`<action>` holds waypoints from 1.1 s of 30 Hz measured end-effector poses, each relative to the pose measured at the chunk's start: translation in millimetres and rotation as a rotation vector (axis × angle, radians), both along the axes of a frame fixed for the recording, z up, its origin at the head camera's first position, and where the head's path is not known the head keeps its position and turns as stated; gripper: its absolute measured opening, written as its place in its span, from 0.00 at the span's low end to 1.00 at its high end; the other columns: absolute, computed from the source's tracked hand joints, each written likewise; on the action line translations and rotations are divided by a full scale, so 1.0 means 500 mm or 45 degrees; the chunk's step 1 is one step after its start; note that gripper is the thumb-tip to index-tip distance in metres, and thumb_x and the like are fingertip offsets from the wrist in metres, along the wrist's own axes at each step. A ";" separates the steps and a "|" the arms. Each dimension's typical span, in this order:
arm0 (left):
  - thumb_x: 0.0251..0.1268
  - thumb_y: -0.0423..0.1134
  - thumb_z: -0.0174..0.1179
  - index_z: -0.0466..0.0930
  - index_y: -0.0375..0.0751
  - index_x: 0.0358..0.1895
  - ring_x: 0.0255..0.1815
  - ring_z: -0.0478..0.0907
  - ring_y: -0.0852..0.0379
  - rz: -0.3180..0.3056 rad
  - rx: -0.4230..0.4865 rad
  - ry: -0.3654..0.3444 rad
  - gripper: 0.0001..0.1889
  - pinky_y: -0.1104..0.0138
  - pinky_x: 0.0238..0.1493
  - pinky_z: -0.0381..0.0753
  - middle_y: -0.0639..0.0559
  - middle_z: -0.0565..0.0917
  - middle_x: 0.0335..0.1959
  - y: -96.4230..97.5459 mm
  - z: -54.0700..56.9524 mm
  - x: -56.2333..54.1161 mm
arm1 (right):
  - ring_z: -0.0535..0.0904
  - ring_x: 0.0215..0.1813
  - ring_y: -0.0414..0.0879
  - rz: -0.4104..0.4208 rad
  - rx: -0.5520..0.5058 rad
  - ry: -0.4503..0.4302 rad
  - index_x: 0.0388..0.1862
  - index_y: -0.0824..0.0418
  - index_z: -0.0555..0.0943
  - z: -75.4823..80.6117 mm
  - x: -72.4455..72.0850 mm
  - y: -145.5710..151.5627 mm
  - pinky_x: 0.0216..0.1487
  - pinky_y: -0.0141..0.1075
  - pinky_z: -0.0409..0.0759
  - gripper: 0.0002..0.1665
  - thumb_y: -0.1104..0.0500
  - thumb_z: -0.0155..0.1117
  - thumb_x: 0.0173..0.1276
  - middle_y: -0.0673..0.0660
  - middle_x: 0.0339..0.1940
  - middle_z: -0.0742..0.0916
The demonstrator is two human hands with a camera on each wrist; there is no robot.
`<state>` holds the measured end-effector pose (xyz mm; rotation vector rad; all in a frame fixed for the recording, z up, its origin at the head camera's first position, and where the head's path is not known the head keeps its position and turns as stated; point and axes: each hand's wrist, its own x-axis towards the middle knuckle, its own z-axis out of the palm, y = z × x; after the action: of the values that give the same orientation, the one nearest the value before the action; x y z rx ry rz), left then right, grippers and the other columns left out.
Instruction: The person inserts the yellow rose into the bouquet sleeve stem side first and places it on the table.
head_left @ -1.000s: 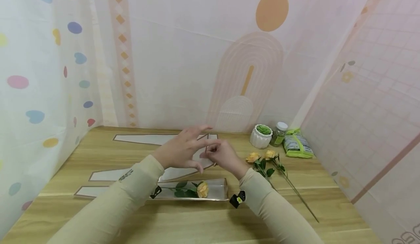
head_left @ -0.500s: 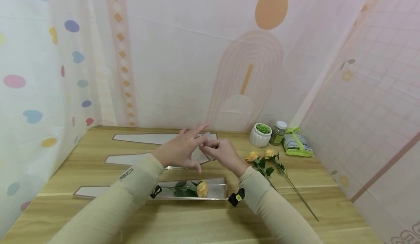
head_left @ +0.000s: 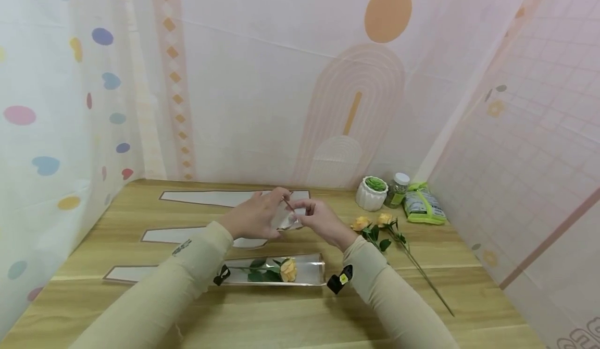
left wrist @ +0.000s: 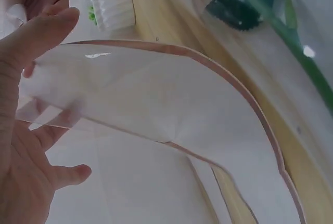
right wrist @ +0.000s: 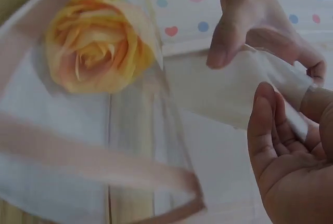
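Both hands are on a clear flower sleeve (left wrist: pixel 156 89) with brown edging, lifted at its wide end and bent in a curve. My left hand (head_left: pixel 255 216) pinches it, thumb on the near side and fingers behind the film. At the sleeve's mouth, my right hand (head_left: pixel 323 223) pinches the film between thumb and fingers. Its narrow tail (head_left: pixel 164 235) lies on the table, partly hidden by the left forearm. In front lies another sleeve (head_left: pixel 311 272) holding a yellow rose (head_left: pixel 288 270), which also shows close up in the right wrist view.
A third sleeve (head_left: pixel 201 198) lies flat at the back. Two yellow roses (head_left: pixel 385 220) with long stems are on the right. Behind them stand a white succulent pot (head_left: pixel 372 198), a lidded jar (head_left: pixel 397 190) and a green packet (head_left: pixel 424 204).
The sleeve between the hands has lifted and bent, and its tail has shifted back from the front sleeve. My left fingers have gone from spread to closing on the film.
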<state>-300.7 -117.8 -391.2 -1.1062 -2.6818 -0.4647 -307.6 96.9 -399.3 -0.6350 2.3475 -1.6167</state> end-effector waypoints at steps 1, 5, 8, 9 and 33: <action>0.46 0.44 0.80 0.60 0.41 0.66 0.52 0.80 0.50 0.005 -0.017 0.010 0.45 0.42 0.60 0.74 0.44 0.79 0.58 0.000 0.002 -0.001 | 0.72 0.33 0.41 -0.009 0.019 0.014 0.58 0.68 0.83 0.003 -0.001 0.002 0.39 0.38 0.77 0.18 0.66 0.66 0.70 0.61 0.48 0.85; 0.51 0.45 0.77 0.61 0.41 0.69 0.61 0.76 0.49 -0.008 -0.103 0.065 0.44 0.43 0.59 0.76 0.44 0.76 0.63 -0.001 0.010 -0.004 | 0.77 0.36 0.40 -0.003 0.065 0.061 0.61 0.68 0.81 0.011 -0.004 0.011 0.45 0.45 0.83 0.21 0.65 0.66 0.70 0.61 0.52 0.86; 0.54 0.47 0.75 0.60 0.41 0.71 0.65 0.74 0.48 -0.021 -0.158 0.099 0.44 0.44 0.58 0.77 0.45 0.74 0.66 -0.003 0.014 -0.008 | 0.80 0.38 0.41 0.036 0.050 0.067 0.64 0.68 0.78 0.015 -0.008 0.026 0.50 0.51 0.83 0.23 0.64 0.64 0.73 0.61 0.49 0.86; 0.55 0.47 0.75 0.61 0.41 0.71 0.65 0.74 0.48 -0.022 -0.165 0.106 0.44 0.44 0.57 0.78 0.46 0.74 0.65 -0.004 0.015 -0.009 | 0.81 0.39 0.42 0.041 0.050 0.076 0.64 0.67 0.78 0.017 -0.009 0.033 0.50 0.52 0.83 0.22 0.63 0.64 0.73 0.60 0.47 0.85; 0.55 0.47 0.75 0.62 0.41 0.72 0.63 0.75 0.46 0.056 -0.183 0.056 0.43 0.43 0.56 0.78 0.46 0.76 0.64 -0.039 -0.016 -0.014 | 0.76 0.61 0.63 -0.213 0.194 -0.030 0.74 0.70 0.67 0.056 -0.004 0.336 0.63 0.56 0.75 0.31 0.50 0.46 0.84 0.69 0.63 0.78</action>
<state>-307.6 -137.5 -399.4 -1.0775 -2.7306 -0.2405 -309.8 264.8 -371.2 -0.3960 2.5355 -1.4802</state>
